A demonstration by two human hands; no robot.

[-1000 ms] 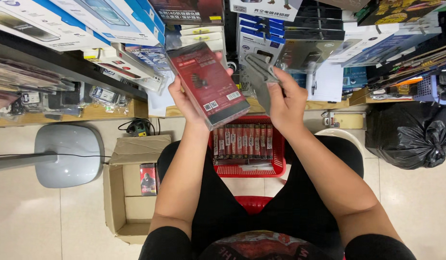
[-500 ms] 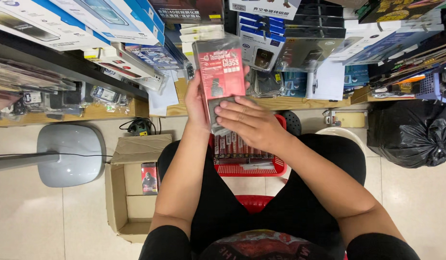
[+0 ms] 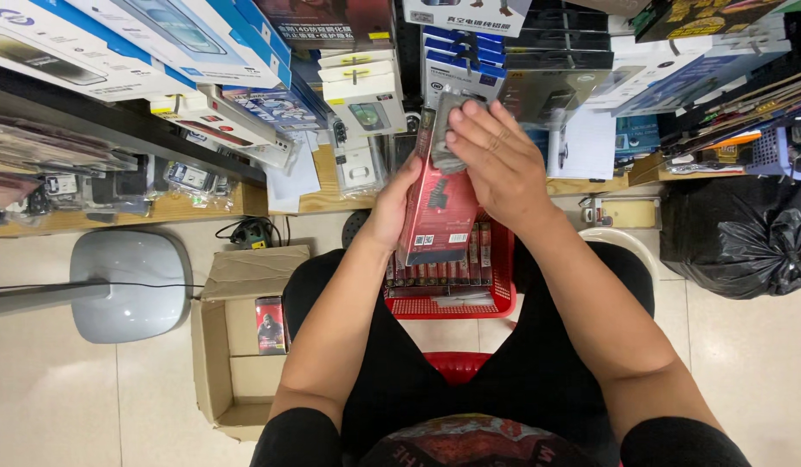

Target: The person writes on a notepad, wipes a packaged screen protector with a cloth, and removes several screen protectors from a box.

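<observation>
Gripping a flat red package (image 3: pixel 437 212) by its left edge, our left hand (image 3: pixel 392 207) holds it upright above the red basket (image 3: pixel 496 303) of matching packs between our knees. Our right hand (image 3: pixel 496 164) curls over the package's top, pressing what looks like a small grey item (image 3: pixel 444 130) against it, though fingers hide most of it. A cardboard box (image 3: pixel 236 346) lies open on the floor to our left.

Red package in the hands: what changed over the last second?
The left hand turned the red package from tilted to nearly upright. The right hand, earlier apart and holding a grey item, now presses it on the package's top. The red basket and cardboard box stayed put.
</observation>
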